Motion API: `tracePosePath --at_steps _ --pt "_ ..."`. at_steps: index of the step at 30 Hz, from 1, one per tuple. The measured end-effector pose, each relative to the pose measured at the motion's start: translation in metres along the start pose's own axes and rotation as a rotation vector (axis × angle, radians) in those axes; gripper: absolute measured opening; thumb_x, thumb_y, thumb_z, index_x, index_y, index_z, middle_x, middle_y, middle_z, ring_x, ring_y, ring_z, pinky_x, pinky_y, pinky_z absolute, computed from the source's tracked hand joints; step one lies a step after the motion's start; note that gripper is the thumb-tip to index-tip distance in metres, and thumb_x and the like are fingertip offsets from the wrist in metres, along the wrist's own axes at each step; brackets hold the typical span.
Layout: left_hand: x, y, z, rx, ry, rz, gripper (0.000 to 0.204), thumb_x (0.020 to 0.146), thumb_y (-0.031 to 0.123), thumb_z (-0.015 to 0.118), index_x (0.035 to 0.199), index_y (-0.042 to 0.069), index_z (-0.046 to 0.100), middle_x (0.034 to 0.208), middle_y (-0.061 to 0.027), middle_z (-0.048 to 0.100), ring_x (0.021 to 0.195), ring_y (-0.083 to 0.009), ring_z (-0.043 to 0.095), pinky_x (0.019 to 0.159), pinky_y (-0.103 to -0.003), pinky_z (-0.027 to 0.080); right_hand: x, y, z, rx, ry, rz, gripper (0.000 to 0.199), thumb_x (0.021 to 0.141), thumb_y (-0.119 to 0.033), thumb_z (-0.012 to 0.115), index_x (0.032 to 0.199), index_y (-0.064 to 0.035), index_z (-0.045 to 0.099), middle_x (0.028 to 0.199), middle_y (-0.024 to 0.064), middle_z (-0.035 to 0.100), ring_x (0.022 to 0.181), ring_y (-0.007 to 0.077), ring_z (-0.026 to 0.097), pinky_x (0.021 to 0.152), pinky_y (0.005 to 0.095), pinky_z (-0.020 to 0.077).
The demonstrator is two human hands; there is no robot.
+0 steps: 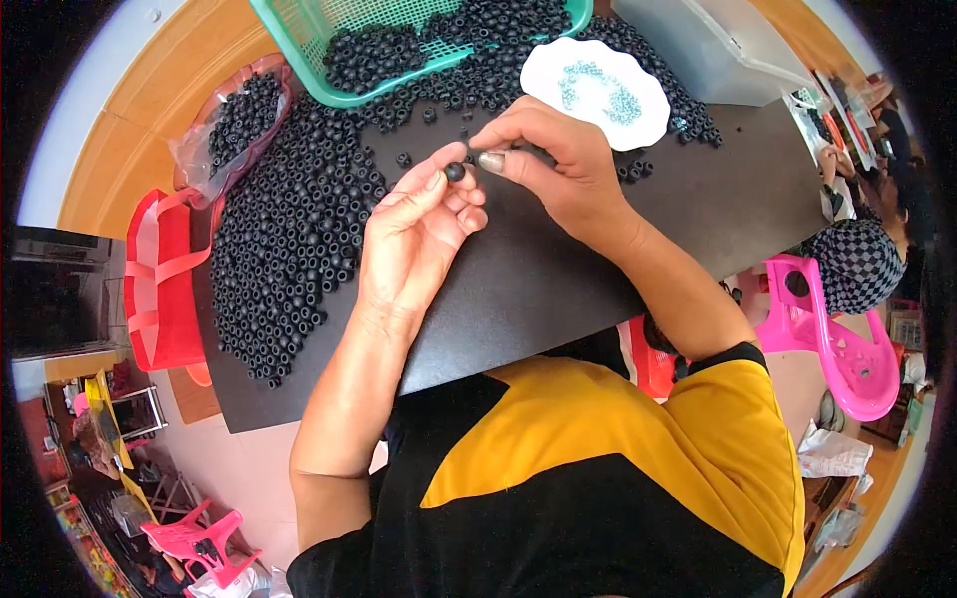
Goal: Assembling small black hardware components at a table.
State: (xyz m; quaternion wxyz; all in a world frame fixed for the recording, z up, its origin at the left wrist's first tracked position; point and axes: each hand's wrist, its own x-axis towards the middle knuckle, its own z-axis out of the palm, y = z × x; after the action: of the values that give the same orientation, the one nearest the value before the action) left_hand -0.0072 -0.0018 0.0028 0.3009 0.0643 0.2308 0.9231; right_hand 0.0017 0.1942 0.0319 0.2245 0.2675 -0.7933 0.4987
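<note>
In my left hand (404,234), a small round black ball (455,172) is pinched between thumb and fingertips; the other fingers curl loosely. My right hand (573,169) comes in close beside the ball with thumb and forefinger pressed together. Whatever that pinch holds is too small to make out. Hundreds of black ring-like pieces (289,224), each with a hole, spread over the left side of the dark table (518,279). Beyond my right hand stands a white scalloped plate (543,80) with tiny clear bluish beads on it.
A green mesh basket (349,99) of black pieces stands at the far side, a translucent box (688,50) to its right. At left are a plastic bag (194,149) of pieces and a red bag (164,289). A pink stool (865,374) and another person's checkered cap (855,261) are at right.
</note>
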Motion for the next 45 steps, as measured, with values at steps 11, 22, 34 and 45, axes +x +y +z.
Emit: tracePosePath --at_steps 11,22,34,45 --pt "-0.003 0.0 0.008 0.163 0.103 0.086 0.024 0.091 0.003 0.061 0.114 -0.004 0.061 0.098 -0.0143 0.066 0.086 -0.0233 0.064 0.072 -0.035 0.052 -0.001 -0.006 0.004 -0.023 -0.038 -0.007 0.019 0.081 0.002 0.067 0.099 -0.0027 0.067 0.082 0.0043 0.061 0.075 0.0129 0.06 0.069 0.024 0.0481" --pt "-0.006 -0.003 0.017 0.452 0.166 0.278 0.03 0.081 -0.009 0.069 0.11 -0.005 0.063 0.095 -0.0109 0.066 0.083 -0.016 0.063 0.072 -0.027 0.053 -0.005 -0.006 0.004 0.374 -0.129 0.333 0.015 0.088 -0.002 0.066 0.102 0.0 0.066 0.09 0.0017 0.066 0.083 0.008 0.062 0.076 0.022 0.0493" --pt "-0.008 -0.014 0.02 0.931 0.179 0.6 0.035 0.077 -0.011 0.073 0.11 -0.002 0.065 0.095 -0.0031 0.061 0.083 -0.0095 0.057 0.074 -0.023 0.051 -0.001 -0.002 0.001 0.667 -0.183 0.543 0.017 0.084 -0.003 0.068 0.101 0.0004 0.067 0.091 0.0039 0.068 0.084 0.0097 0.063 0.077 0.0228 0.0505" --pt "-0.007 -0.011 0.022 0.852 0.218 0.412 0.021 0.086 -0.001 0.07 0.107 -0.001 0.07 0.093 -0.0024 0.062 0.082 -0.0099 0.059 0.066 -0.021 0.049 0.002 0.005 -0.004 0.822 -0.202 0.586 0.018 0.085 -0.005 0.068 0.102 0.0001 0.065 0.088 0.0058 0.067 0.077 0.0132 0.064 0.073 0.0249 0.0504"
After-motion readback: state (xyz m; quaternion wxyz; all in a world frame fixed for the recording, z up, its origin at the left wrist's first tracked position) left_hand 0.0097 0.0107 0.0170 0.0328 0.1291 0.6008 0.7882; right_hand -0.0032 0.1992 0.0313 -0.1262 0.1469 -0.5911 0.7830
